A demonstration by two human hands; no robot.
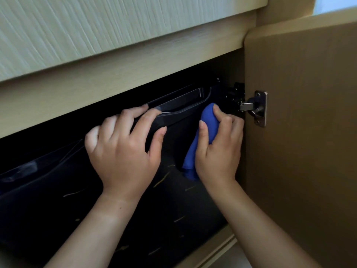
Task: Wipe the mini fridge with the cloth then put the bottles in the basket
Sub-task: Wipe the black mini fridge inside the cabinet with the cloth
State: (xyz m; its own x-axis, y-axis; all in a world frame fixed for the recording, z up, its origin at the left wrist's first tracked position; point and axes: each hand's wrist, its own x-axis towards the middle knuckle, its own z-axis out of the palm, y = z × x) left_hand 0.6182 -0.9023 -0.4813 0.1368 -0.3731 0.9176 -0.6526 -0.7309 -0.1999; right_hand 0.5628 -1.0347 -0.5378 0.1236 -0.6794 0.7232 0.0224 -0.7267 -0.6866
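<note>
1. Right, nearest the camera, two bare forearms reach up from the bottom edge toward a black mini fridge [135, 219] set inside a pale wooden cabinet.
2. The left hand [123, 151] lies spread and flat on the fridge's dark front, holding nothing, its fingertips [154, 113] resting on the recessed handle [179, 102] along the top edge of that front.
3. Just beside it, the right hand [218, 149] is closed around a bunched blue cloth [207, 128], thumb in front, fingers curled behind.
4. The cloth is pressed against the fridge's upper right corner; its top pokes out above the fingers and its tail hangs below the palm.
5. Thin, pale marks speckle the fridge's glossy surface below both hands; whether they are scratches or reflections, I cannot tell.
6. To the right, the cabinet door [309, 151] stands swung open, its brown inner face toward us.
7. A metal hinge [257, 108] fastens that door to the frame, just right of the cloth hand.
8. Farther back, a light wooden rail [116, 78] spans above the fridge, and over it sits a textured whitish panel [96, 26].
</note>
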